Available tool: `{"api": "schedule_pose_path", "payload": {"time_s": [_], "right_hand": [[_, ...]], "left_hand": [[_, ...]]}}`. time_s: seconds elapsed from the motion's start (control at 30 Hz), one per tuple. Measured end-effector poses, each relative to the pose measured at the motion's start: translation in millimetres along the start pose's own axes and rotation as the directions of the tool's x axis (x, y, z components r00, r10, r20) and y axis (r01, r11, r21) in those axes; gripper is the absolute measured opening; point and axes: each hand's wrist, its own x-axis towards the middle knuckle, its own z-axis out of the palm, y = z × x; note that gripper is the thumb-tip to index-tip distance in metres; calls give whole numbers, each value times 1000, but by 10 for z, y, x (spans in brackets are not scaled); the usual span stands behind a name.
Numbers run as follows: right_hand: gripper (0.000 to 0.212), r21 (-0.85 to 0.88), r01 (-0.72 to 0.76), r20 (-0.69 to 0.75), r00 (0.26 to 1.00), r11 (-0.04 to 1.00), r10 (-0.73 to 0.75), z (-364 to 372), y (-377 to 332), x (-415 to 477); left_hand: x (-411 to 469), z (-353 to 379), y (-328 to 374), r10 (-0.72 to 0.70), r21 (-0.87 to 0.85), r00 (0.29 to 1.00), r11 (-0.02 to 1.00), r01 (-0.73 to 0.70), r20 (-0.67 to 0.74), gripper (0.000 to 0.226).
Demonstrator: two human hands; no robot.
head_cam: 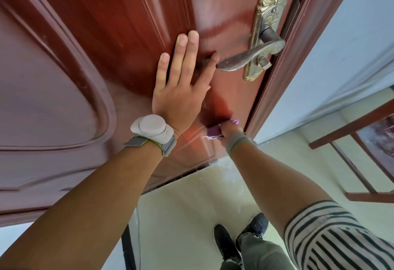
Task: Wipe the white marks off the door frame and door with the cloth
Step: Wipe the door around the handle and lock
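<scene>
Striped sleeve at lower right leads to the right hand, clenched around a purple cloth pressed on the reddish door at centre frame, over white marks. Left hand lies flat, fingers released, on the door beside the lever handle.

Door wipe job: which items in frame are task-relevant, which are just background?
In use: door; purple cloth gripped in right hand; left hand flat on the door; white marks.

Background: door handle; wrist device; wooden furniture; floor.
</scene>
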Motion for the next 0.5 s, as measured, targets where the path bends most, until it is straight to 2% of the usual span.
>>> {"api": "schedule_pose_path", "payload": {"time_s": [0.07,0.13,0.2,0.27,0.4,0.5], "right_hand": [[9,125,3,113,993,992,-17,54,-106,-434],[18,237,-46,164,986,970,7,18,-257,-1037],[18,304,-40,196,980,952,-22,-141,-251,-1223],[13,346,0,161,985,938,-59,-340,-293,-1347],[32,338,161,-61,987,927,-149,-395,-556,-1343],[21,330,224,-98,974,917,-202,-215,-765,-1469]], "left_hand": [[-3,-7,-29,15,-4,1000,1000,-15,8,52],[-14,-32,-65,29,-6,999,1000,-28,24,55],[-18,-70,-119,57,-12,998,998,-57,27,53],[-8,-136,-185,98,-26,994,995,-97,43,50],[28,-282,-317,183,-50,976,983,-178,121,52],[44,-360,-458,249,-89,951,968,-236,185,54]]}}
